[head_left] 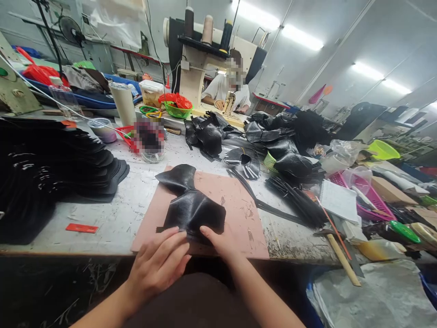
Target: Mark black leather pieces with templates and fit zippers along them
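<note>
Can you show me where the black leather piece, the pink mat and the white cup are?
leather piece (193, 209), head view, its middle.
pink mat (239, 200), head view, bare right part.
white cup (123, 105), head view, its side.

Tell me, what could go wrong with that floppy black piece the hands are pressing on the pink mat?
The black piece is curled and lies at the near edge of the pink mat, close to the rim of the table. If the left hand or right hand slips, it might slide off. The hammer pokes its handle past that rim, so an elbow could knock it down.
</note>
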### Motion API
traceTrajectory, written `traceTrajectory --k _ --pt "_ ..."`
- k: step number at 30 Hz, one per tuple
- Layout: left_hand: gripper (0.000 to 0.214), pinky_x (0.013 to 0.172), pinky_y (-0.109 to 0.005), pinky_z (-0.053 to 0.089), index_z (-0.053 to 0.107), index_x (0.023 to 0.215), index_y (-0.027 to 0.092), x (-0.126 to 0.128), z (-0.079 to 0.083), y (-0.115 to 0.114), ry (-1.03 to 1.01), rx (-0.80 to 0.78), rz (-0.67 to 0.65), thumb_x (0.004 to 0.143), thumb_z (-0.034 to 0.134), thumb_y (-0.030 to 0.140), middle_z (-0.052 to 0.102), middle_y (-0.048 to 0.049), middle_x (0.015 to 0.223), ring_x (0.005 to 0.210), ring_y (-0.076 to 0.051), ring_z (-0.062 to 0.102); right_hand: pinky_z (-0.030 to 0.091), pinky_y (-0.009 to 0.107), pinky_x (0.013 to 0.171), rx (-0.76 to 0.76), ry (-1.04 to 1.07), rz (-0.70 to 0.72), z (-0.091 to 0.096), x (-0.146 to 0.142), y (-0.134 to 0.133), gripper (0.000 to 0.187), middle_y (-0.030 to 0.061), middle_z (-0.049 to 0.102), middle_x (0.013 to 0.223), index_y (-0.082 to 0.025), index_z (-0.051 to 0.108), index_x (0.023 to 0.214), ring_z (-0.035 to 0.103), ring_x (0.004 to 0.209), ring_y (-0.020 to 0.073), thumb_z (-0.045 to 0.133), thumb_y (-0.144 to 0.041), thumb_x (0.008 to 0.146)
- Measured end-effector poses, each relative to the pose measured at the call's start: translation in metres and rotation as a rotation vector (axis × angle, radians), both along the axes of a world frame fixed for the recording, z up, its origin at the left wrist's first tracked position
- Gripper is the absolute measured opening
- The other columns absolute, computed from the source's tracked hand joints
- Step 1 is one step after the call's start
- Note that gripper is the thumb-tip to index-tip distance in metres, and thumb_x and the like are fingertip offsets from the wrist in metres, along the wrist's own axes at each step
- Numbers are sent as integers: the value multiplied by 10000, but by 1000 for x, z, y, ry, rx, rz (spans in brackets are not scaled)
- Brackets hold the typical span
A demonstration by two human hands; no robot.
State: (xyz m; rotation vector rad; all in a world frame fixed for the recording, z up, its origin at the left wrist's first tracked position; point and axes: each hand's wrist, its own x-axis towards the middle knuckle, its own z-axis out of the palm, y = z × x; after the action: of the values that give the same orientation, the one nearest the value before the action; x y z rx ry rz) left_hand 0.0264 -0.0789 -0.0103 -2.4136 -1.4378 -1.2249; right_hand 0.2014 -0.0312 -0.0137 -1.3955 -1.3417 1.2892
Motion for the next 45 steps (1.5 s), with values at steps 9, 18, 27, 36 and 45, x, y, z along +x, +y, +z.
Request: traceTrajectory --k 9,18,27,36,45 --pt "281 689 -335 529 620 849 144 15 10 5 -1433 -1113 44 648 673 333 687 -68 848 788 -229 640 460 397 880 -20 207 5 15 -30 -25 406 114 661 998 -126 604 989 604 959 253 641 -354 655" --pt "275 696 -316 519 655 667 116 18 2 3 -1315 -1074 249 519 752 326 693 -43 674 695 -215 641 500 371 790 69 -46 88 6 -16 -24 284 80 677 926 -156 625 943 623 889 241 606 -270 684" --pt "266 652 -325 526 654 581 130 23 6 2 -1244 -1135 280 511 730 375 688 -55 620 688 -245 643 468 366 825 166 -195 109 9 -18 -25 308 96 643 990 -152 599 990 592 934 234 571 -267 707" --pt "326 631 -300 508 649 548 124 21 0 3 -968 -1145 330 598 652 446 685 -74 598 639 -240 643 481 295 603 83 -200 119 6 -6 -24 191 43 630 676 -143 607 751 602 649 189 478 -283 766" --pt "356 665 -325 499 648 569 126 29 5 1 -862 -1121 339 656 574 463 690 -86 616 691 -272 643 446 255 540 -8 -211 78 0 -5 -28 163 21 614 620 -155 602 750 560 570 154 538 -304 737"
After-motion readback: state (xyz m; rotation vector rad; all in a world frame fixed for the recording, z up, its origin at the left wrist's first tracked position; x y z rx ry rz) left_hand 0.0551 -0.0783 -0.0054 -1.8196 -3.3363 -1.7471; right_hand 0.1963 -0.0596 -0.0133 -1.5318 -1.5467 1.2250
